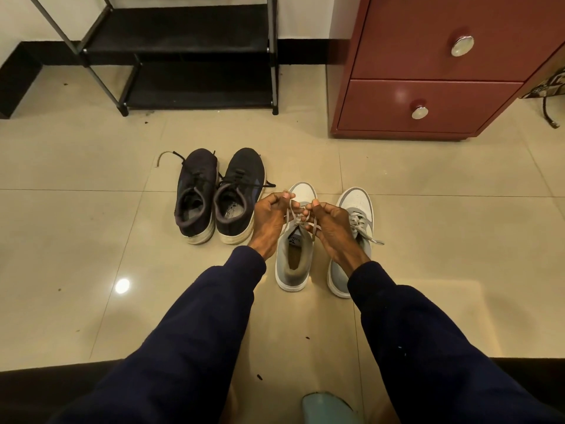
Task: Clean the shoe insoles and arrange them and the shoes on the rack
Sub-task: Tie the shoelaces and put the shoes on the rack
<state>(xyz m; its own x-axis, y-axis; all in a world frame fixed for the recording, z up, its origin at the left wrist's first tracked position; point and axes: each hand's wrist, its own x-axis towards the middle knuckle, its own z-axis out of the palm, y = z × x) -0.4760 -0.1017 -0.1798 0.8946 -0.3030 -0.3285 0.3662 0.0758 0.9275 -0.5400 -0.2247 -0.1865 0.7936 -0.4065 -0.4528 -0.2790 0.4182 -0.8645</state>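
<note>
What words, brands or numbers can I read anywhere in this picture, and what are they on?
Nothing reads clearly.
A dark mark inside the grey shoe: too blurred to read; the left hand and right hand pinch its lace just above it.
White print on the insole of the black shoe: too small to read.
On the rack and drawers: no lettering seen.

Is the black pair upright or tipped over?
Upright: both black shoes stand on their soles on the floor, side by side, openings up, toes toward the rack.
</note>
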